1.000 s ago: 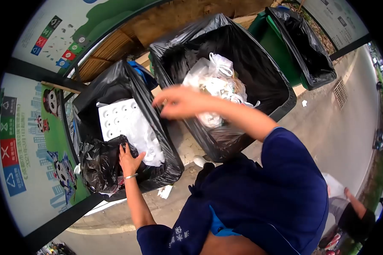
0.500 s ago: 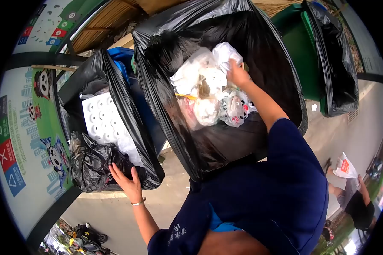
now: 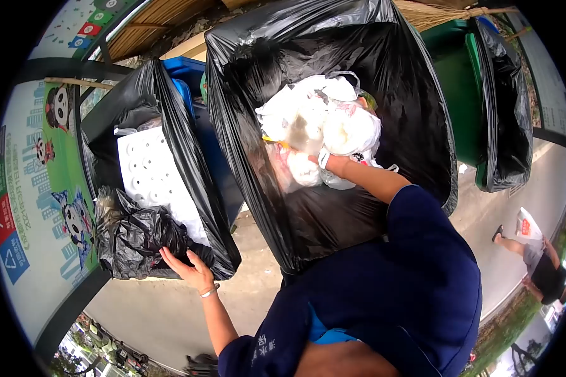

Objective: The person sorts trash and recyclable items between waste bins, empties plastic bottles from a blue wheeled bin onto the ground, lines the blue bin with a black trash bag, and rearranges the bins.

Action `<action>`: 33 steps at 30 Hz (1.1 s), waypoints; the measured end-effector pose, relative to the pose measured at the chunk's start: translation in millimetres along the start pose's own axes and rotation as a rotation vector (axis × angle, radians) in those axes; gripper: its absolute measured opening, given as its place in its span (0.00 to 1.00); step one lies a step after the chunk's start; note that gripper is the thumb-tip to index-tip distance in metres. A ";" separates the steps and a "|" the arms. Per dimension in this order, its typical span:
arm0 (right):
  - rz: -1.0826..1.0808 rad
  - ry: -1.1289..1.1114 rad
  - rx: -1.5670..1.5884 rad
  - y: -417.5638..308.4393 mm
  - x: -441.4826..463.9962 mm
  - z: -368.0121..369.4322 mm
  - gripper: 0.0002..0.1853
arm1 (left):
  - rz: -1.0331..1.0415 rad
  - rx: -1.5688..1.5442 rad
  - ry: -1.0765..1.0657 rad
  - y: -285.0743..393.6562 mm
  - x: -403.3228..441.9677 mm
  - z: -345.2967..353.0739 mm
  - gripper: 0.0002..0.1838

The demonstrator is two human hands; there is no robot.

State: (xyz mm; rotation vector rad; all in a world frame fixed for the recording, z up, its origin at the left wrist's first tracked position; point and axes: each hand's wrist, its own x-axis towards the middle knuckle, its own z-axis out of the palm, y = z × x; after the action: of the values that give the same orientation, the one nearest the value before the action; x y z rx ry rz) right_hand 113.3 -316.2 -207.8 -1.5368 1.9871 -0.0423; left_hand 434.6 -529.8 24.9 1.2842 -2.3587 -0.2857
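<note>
My left hand [image 3: 190, 269], a bangle at its wrist, is open with fingers spread beside a crumpled black bag [image 3: 135, 235] at the near end of the left bin [image 3: 223, 235]. A white tray with round hollows [image 3: 146, 166] lies beyond that bag. My right hand [image 3: 336, 165] reaches into the large middle bin [image 3: 443, 147], lined with black plastic. It touches the lower part of a heap of white plastic bags [image 3: 352, 129]; its fingertips are hidden among them, so its grip cannot be made out. A small yellow item [image 3: 277, 142] shows at the heap's left.
Right of the middle bin stands a green bin [image 3: 454, 94] with a black liner. Printed panels [image 3: 47, 169] line the left side. A person [image 3: 544, 270] with a white bag [image 3: 528, 225] is on the pavement at the far right.
My right hand moved from between the bins to the upper heap, then down to its lower part. A white bag there shifted downward. My left hand slid off the black bag towards its edge.
</note>
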 end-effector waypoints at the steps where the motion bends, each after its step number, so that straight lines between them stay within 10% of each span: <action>1: 0.004 -0.005 0.000 2.8 -2.0 2.1 0.25 | 0.009 -0.004 -0.001 0.4 -0.8 -0.3 0.27; 14: 0.053 -0.031 -0.070 3.8 -60.7 -53.7 0.15 | 0.034 -0.058 0.039 -4.7 -3.9 -2.8 0.27; 33: 0.085 0.633 -0.025 -80.9 -198.1 -255.5 0.12 | 0.043 -0.071 0.071 -14.2 -8.8 -7.7 0.29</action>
State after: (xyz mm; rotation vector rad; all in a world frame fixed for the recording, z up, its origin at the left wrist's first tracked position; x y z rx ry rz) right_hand 85.7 -252.8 118.2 -1.5799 2.5371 -0.5293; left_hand 453.0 -530.0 23.8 1.1903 -2.2929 -0.3027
